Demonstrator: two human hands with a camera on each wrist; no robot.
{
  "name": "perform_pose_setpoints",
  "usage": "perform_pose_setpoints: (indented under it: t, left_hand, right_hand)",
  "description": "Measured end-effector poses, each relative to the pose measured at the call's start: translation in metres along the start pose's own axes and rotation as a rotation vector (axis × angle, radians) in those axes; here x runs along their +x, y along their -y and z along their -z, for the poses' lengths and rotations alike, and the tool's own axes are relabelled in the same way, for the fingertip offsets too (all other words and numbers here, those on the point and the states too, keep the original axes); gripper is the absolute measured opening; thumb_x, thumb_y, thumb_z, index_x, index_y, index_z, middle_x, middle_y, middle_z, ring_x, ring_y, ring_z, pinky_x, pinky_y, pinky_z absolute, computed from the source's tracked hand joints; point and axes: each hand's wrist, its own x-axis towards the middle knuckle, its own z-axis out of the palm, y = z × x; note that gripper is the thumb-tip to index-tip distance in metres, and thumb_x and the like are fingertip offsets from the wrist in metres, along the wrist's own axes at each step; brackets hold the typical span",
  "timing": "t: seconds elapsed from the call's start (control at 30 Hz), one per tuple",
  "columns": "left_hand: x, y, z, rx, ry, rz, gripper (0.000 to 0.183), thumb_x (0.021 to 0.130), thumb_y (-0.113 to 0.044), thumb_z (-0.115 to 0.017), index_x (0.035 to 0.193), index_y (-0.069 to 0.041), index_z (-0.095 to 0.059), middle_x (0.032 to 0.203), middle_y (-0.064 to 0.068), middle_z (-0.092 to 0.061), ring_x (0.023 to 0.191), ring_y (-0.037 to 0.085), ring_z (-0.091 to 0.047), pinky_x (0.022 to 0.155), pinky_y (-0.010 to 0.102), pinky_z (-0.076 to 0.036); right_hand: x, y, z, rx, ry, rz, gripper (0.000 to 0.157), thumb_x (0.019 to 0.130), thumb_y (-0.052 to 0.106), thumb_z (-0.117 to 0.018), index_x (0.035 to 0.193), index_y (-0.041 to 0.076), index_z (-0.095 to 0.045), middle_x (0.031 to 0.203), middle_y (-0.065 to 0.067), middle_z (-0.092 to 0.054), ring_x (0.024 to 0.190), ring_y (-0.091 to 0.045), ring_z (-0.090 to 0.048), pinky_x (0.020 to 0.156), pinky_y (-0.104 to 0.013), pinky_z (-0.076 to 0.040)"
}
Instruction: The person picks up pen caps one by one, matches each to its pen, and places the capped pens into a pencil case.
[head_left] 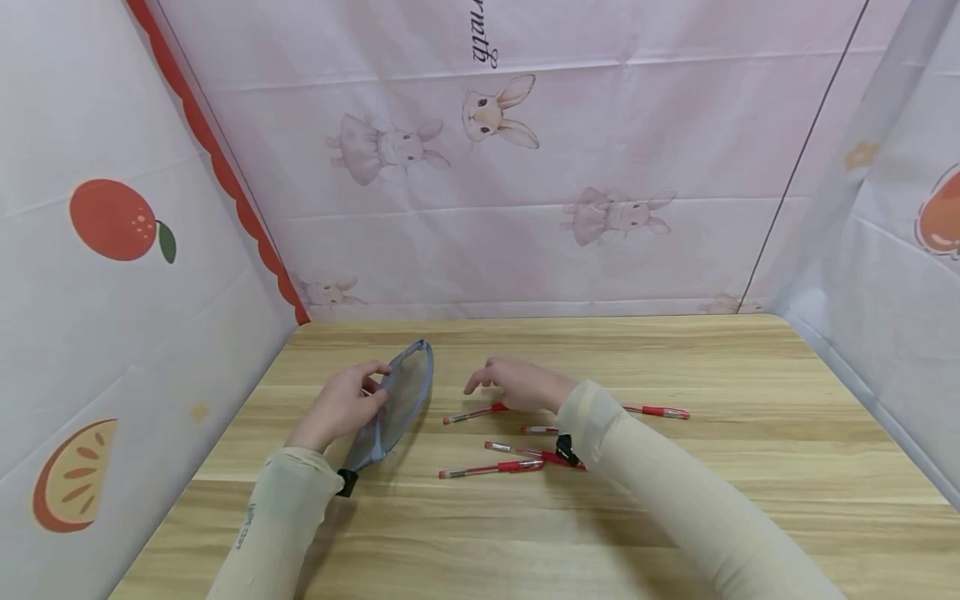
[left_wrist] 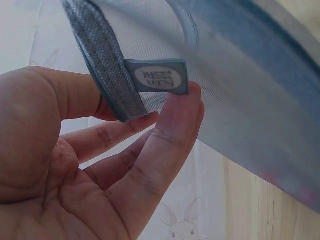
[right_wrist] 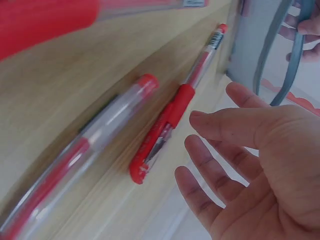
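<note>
A blue-grey mesh zip pouch [head_left: 411,392] stands on its edge with its mouth spread apart. My left hand [head_left: 341,407] pinches one side of its rim between thumb and fingers, beside a small fabric label [left_wrist: 159,77] in the left wrist view. Several red gel pens [head_left: 491,469] lie scattered on the table to the pouch's right. Just above them hovers my right hand [head_left: 525,385], fingers loosely bent, holding nothing. In the right wrist view the nearest capped pen [right_wrist: 180,107] lies beside the fingertips, apart from them. The right forearm hides parts of some pens.
The wood-grain table [head_left: 465,542] is bordered by a pink rabbit-print cloth [head_left: 525,250] at the back. White fruit-print cloths hang at the left [head_left: 150,333] and right. One pen [head_left: 663,412] lies farther right, beyond the right wrist.
</note>
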Motion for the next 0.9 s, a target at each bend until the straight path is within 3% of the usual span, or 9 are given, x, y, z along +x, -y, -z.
perform_pose_setpoints:
  t: [0.67,0.9]
  left_hand:
    - [0.0015,0.0017,-0.0011,0.012,0.003,-0.007,0.044,0.104,-0.01,-0.06,0.147,-0.003,-0.058,0.119,0.023,-0.072,0.077,0.018,-0.07,0.07,0.035,-0.061]
    - [0.0021,0.0009,-0.0013,0.013,0.004,0.002,0.044,0.104,-0.01,-0.06,0.147,-0.003,-0.058,0.119,0.022,-0.072,0.077,0.018,-0.07,0.07,0.035,-0.061]
  right_hand:
    - [-0.0013,-0.0025,-0.0046,-0.039,0.037,0.012,0.053,0.098,-0.014,-0.061,0.135,0.021,-0.075,0.126,-0.012,-0.07,0.115,-0.025,-0.066,0.102,-0.039,-0.058]
    - [0.0021,-0.0067,-0.0076,-0.066,0.054,0.052,0.059,0.095,-0.019,-0.056,0.129,0.023,-0.079,0.11,-0.009,-0.068,0.093,-0.018,-0.055,0.084,-0.029,-0.049]
